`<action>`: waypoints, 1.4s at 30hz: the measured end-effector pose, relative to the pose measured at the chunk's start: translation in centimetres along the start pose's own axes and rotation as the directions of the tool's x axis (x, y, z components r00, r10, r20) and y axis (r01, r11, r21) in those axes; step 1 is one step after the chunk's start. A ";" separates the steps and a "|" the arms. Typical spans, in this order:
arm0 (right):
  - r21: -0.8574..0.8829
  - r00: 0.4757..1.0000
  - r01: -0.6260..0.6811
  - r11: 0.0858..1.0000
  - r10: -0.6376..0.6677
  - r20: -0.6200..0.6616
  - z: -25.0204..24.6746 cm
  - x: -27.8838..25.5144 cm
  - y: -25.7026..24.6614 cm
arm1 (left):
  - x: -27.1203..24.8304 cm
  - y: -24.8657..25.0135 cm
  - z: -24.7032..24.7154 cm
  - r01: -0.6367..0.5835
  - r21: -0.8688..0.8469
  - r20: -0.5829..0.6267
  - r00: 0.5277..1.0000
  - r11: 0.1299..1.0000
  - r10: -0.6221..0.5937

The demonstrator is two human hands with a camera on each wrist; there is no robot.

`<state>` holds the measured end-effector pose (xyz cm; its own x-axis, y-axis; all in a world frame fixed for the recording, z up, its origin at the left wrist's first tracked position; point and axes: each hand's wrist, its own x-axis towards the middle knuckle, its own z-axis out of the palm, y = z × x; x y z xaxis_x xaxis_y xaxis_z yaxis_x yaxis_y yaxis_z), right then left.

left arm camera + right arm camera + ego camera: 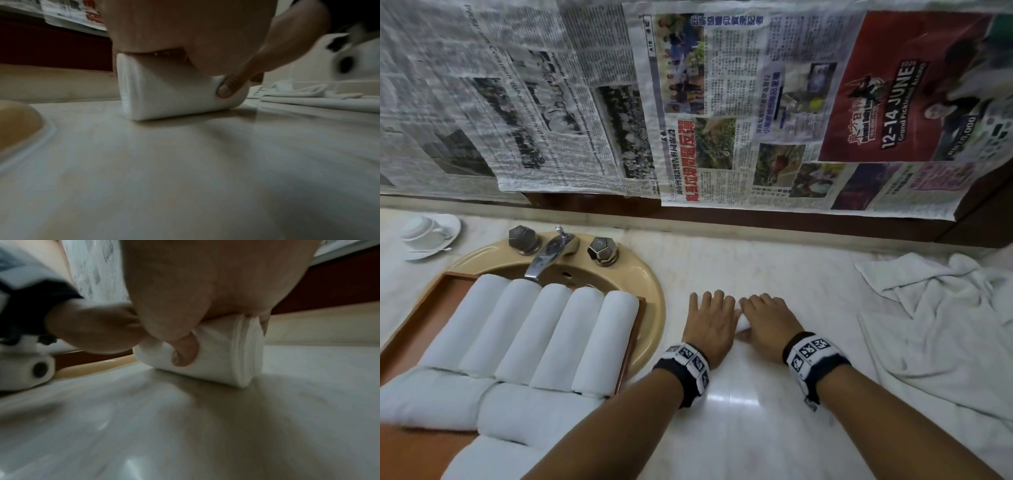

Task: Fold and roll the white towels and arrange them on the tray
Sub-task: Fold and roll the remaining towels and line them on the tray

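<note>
Both hands lie side by side on one short rolled white towel [742, 325] on the marble counter. My left hand [710, 318] covers its left half and my right hand [767, 315] its right half, fingers bent over the far side. In the left wrist view the palm [185, 24] sits on top of the roll [174, 97]. In the right wrist view the right thumb [185, 352] presses into the near side of the roll [222, 356], whose layered end faces right. A brown tray [458, 277] at the left holds several rolled towels [551, 335].
The tray rests over a beige sink [652, 301] with a chrome faucet [548, 253]. A white cup and saucer [428, 236] stand at the far left. Loose white towels [945, 325] lie crumpled at the right. Newspaper [688, 102] covers the wall behind.
</note>
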<state>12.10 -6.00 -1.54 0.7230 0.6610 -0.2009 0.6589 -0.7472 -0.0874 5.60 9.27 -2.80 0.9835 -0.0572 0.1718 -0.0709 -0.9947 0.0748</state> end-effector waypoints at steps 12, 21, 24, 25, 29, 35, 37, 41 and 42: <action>0.079 0.977 0.157 0.984 -0.167 0.132 0.3 -11.2 -4.4 | -9.7 2.7 -1.7 -0.125 -0.025 0.145 0.981 0.992 0.128; 0.172 0.992 -0.124 0.977 0.125 0.005 3.5 -13.7 -8.1 | -11.8 4.7 -6.5 0.548 -0.213 0.179 0.836 0.809 -0.519; 0.256 0.960 -0.274 0.927 0.280 0.013 3.4 -13.8 -9.6 | -13.0 5.0 -7.7 0.701 -0.401 0.446 0.712 0.590 -0.542; 0.309 0.944 -0.318 0.897 0.330 0.014 3.2 -13.7 -10.2 | -13.2 5.0 -8.0 0.721 -0.463 0.534 0.691 0.516 -0.486; 0.543 0.926 -0.290 0.788 0.375 -0.050 1.6 -14.0 -13.7 | -12.9 4.1 -9.4 0.703 -0.618 0.567 0.709 0.353 -0.419; 0.776 0.907 0.069 0.627 0.284 -0.310 -2.6 -14.6 -21.7 | -13.5 -1.5 -14.8 0.492 -0.852 0.362 0.799 0.177 -0.480; 0.765 0.873 0.177 0.619 0.261 -0.413 -3.5 -14.0 -25.1 | -14.4 -5.1 -17.0 0.426 -0.871 0.278 0.839 0.247 -0.468; 0.684 0.874 0.227 0.693 0.166 -0.457 -3.7 -12.1 -32.0 | -17.4 -14.8 -21.1 0.302 -0.819 0.170 0.940 0.488 -0.297; 0.646 0.880 0.203 0.736 0.153 -0.450 -3.4 -11.3 -33.4 | -18.6 -17.1 -21.9 0.279 -0.762 0.157 0.955 0.584 -0.251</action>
<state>-17.35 11.71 6.94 0.8302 0.4987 0.2490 0.4971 -0.4604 -0.7355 -15.16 29.21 14.26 0.9834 0.1815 -0.0090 0.1058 -0.5319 0.8402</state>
